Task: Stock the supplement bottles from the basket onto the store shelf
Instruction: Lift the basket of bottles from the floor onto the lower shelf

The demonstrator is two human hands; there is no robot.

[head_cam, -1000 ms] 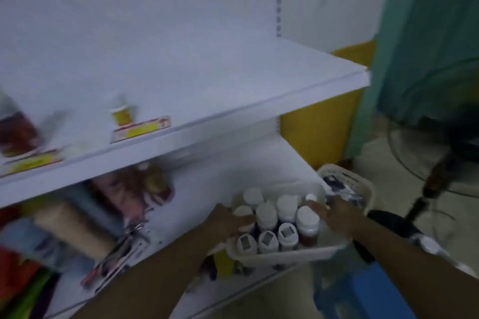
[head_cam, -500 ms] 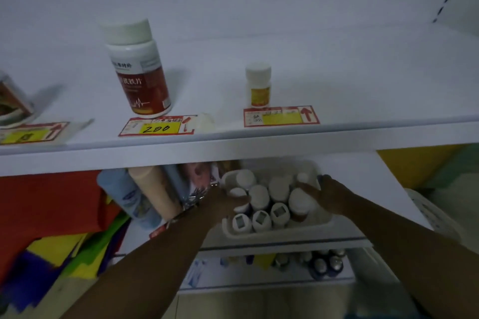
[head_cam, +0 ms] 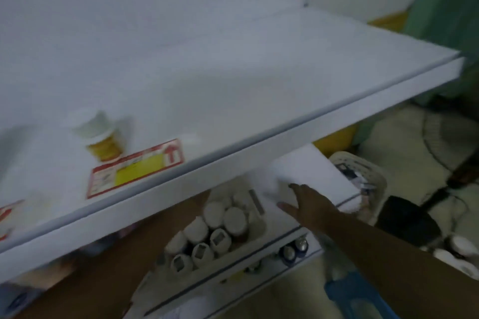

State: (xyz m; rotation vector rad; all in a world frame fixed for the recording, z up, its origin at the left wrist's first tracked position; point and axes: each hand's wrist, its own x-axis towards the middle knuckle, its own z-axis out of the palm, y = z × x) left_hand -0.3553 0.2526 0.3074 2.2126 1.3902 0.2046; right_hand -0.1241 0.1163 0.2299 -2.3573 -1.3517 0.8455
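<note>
A white basket [head_cam: 260, 224] packed with several white-capped supplement bottles [head_cam: 214, 212] rests on the lower shelf [head_cam: 315, 171]. My right hand [head_cam: 307, 202] hovers just right of the basket, fingers spread, holding nothing. My left forearm reaches in from the bottom left. My left hand [head_cam: 201, 201] sits at the basket's left rim, mostly hidden behind the upper shelf's front edge [head_cam: 233, 163]. On the upper shelf a small yellow-labelled bottle [head_cam: 102, 141] stands behind a red and yellow price tag [head_cam: 137, 168]. The picture is blurred.
A second white basket [head_cam: 373, 171] stands to the right, beyond the shelf end. A fan [head_cam: 451, 142] and a black round object [head_cam: 409, 220] are on the floor. A blue stool [head_cam: 355, 292] is at the bottom right. Dark bottles [head_cam: 293, 251] line the lowest shelf.
My right hand has let go of the basket's right side and opened. The view has swung right, so the large red-labelled bottle is out of frame.
</note>
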